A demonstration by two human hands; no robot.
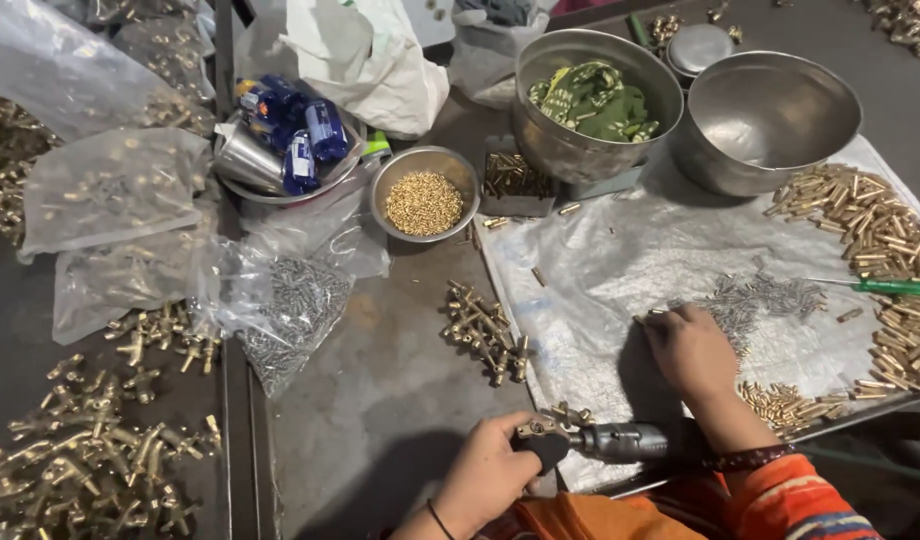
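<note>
My left hand [488, 470] is closed around a small brass fitting [536, 429] held against the nose of a grey power driver [620, 441] that lies across the front edge of the tray. My right hand [692, 352] rests palm down on the clear plastic sheet [620, 270], fingertips at a scatter of small silver screws [755, 300]. I cannot tell if its fingers pinch one. A cluster of brass fittings [485, 330] lies left of the sheet.
Brass tubes [880, 240] pile at the right beside a green-handled screwdriver [885, 287]. Behind stand an empty steel bowl [770, 115], a bowl with green cloth [595, 100] and a small bowl of brass bits [424, 200]. Plastic bags of parts [280, 300] and loose brass fittings [90, 450] fill the left.
</note>
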